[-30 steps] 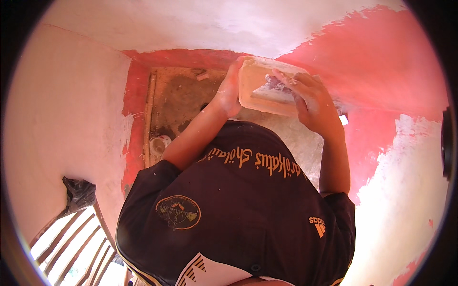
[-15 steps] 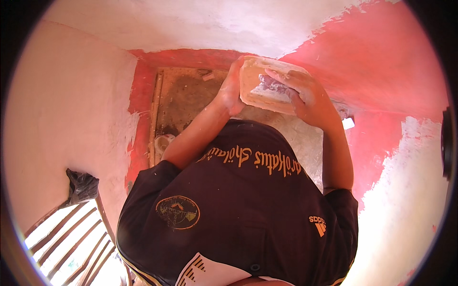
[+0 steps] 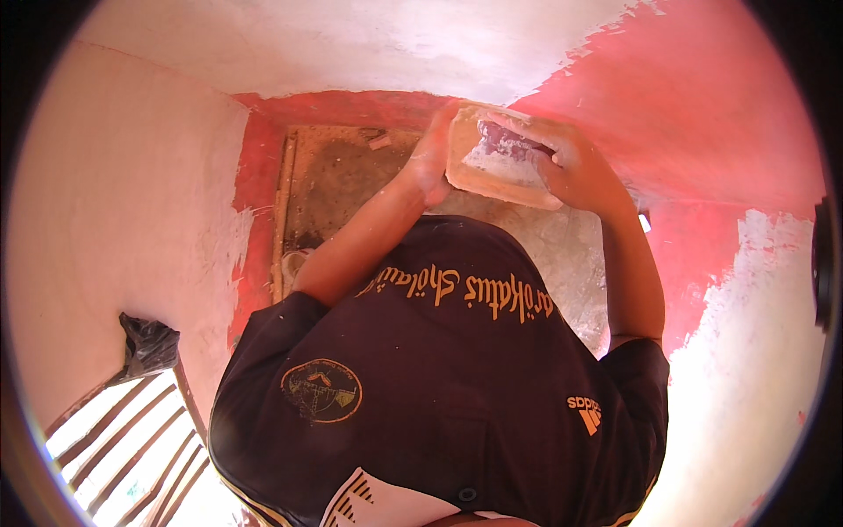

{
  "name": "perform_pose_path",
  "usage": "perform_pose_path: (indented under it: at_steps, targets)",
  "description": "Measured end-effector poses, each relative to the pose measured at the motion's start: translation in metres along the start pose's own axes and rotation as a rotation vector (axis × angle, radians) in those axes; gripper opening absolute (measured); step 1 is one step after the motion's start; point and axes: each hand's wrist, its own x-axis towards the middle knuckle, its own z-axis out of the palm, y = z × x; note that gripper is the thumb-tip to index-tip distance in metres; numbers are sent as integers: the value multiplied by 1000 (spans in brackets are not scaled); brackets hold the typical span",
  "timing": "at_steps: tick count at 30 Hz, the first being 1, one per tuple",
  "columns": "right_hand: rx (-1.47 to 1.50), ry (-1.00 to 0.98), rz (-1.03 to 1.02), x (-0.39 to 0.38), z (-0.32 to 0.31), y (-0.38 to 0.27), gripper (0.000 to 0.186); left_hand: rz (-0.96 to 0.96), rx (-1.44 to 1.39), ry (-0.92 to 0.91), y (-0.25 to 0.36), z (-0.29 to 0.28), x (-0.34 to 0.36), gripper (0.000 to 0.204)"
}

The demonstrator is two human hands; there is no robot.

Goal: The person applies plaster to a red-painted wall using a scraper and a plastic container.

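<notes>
A shallow, pale orange tub with rounded corners (image 3: pixel 500 191) is held up in front of my chest. My left hand (image 3: pixel 430 160) is closed on its left side. Over the tub's right part, my right hand (image 3: pixel 575 162) is closed on a dark purple tool smeared with white paste (image 3: pixel 507 139). Its exact kind I cannot make out. The tool lies over the tub's opening, where white paste (image 3: pixel 492 162) shows. Part of the tool and the tub's right rim are hidden behind my right fingers.
Walls close in ahead and at both sides, partly pinkish white (image 3: pixel 351 48), partly red (image 3: pixel 702 132). Below lies a stained brown floor (image 3: pixel 351 180), with a round container (image 3: pixel 295 262) behind my left forearm. A barred opening with black plastic (image 3: pixel 149 345) is at lower left.
The tub has shifted slightly to the right with both hands. My right fingers have moved over the tool, and more of its purple surface shows.
</notes>
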Motion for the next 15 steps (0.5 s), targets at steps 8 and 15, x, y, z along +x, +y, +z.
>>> perform_pose_path:
  at_steps: [8, 15]
  targets:
    - [93, -84, 142, 11, -9, 18, 58, 43, 55, -48, -13, -10, 19, 67]
    - [167, -126, 210, 19, -15, 29, 57, -22, 3, 8, -8, -11, 24, 68]
